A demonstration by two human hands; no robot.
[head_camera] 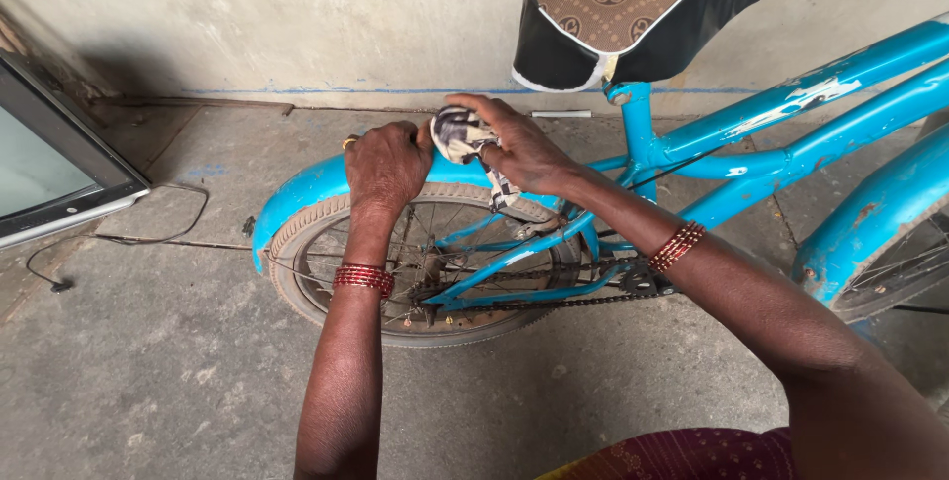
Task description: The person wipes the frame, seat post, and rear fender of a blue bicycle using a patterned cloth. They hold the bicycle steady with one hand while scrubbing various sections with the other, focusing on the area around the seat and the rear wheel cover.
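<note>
Cloth point(463, 134), bunched, is pinched by the right hand point(519, 149) on top of the blue rear mudguard point(306, 183), just under the saddle point(643, 5); left hand point(388, 164) is clamped on the mudguard right beside it.

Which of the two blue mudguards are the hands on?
The rear mudguard, over the fully visible wheel left of the saddle. The left hand rests on it and the right hand presses a cloth to it. The other mudguard, at right, is untouched.

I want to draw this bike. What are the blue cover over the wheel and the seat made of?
Blue mudguard: looks like painted metal, glossy, scuffed at its end. Seat: seems padded, with a patterned brown fabric-like top and shiny black vinyl-like sides.
</note>
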